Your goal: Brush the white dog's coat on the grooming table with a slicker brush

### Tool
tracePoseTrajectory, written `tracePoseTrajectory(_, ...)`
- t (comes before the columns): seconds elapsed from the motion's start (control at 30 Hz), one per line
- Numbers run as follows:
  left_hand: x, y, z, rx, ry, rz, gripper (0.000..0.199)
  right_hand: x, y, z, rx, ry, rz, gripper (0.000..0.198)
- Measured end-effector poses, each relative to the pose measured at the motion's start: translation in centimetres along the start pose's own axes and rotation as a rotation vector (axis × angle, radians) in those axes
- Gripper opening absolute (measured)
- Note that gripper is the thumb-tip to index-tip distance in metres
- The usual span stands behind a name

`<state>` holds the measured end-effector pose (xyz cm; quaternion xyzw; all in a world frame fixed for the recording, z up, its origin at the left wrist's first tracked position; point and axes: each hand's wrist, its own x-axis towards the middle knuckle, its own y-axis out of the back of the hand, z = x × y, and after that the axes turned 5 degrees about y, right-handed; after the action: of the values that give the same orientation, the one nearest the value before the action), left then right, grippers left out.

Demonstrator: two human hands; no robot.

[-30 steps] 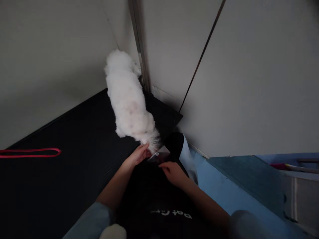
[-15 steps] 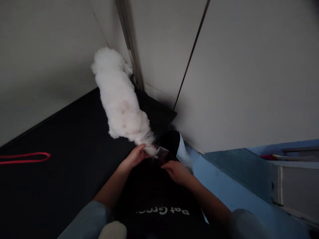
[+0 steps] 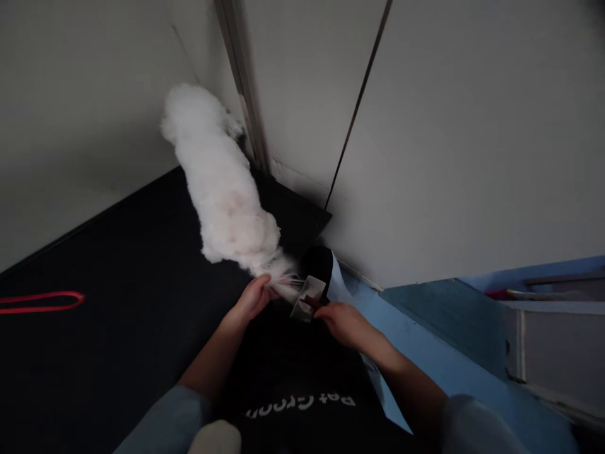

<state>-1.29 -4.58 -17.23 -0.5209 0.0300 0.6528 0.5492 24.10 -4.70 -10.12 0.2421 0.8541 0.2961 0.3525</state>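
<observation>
A fluffy white dog (image 3: 224, 189) stands on a black table top, its rear toward me and its head toward the wall. My left hand (image 3: 255, 297) is closed around the long hair of the dog's tail (image 3: 286, 287) near its base. In my right hand (image 3: 343, 321) is the dark handle of a slicker brush (image 3: 309, 296), whose pale rectangular head faces me with its back. Tail hair stretches from my left fingers to the brush head. The bristle side is hidden.
A red strap loop (image 3: 42, 302) lies on the black table (image 3: 118, 265) at the left. Grey walls (image 3: 449, 139) meet the table's far edges, with a metal post (image 3: 243, 88) at the corner. My black apron (image 3: 302, 372) hangs against the table's near side.
The brush has moved slightly toward me and its head has turned so its back shows more. Strands of tail hair are now drawn out toward it. My left hand keeps its hold.
</observation>
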Motion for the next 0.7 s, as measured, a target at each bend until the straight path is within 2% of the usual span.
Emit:
tracePoseTrajectory(0.1, 0.3, 0.1, -0.2, -0.047, 0.057, 0.041, 0.035, -1.1, 0.7, -1.4, -0.008, -0.061, -0.025, 0.035)
tracePoseTrajectory(0.2, 0.6, 0.3, -0.4, -0.042, 0.156, 0.037, 0.036, 0.7, 0.4, -4.1, 0.091, 0.036, 0.061, 0.043)
tracePoseTrajectory(0.27, 0.7, 0.6, -0.5, -0.026, 0.12, 0.012, 0.033, 1.9, -0.2, -4.3, 0.127, 0.074, 0.08, 0.048)
tracePoseTrajectory(0.37, 0.8, 1.2, -0.5, -0.02, 0.023, -0.051, 0.03, 1.5, -0.9, -1.4, 0.079, -0.025, 0.044, 0.044)
tracePoseTrajectory(0.43, 1.0, 1.7, -0.5, -0.028, 0.033, -0.065, 0.03, 0.0, -0.7, 1.0, 0.023, -0.127, 0.02, 0.041)
tracePoseTrajectory(0.5, 1.2, 2.0, -0.6, -0.045, 0.038, -0.067, 0.032, -1.1, -0.2, 1.9, -0.007, -0.182, 0.035, 0.039)
tracePoseTrajectory(0.63, 1.4, 1.6, -0.7, -0.038, 0.09, -0.121, 0.037, 0.7, -0.4, -0.6, 0.117, -0.015, 0.163, 0.042)
tracePoseTrajectory(0.7, 1.3, 1.4, -0.6, -0.051, 0.111, -0.11, 0.037, 2.0, -0.9, -1.6, 0.138, 0.034, 0.147, 0.041)
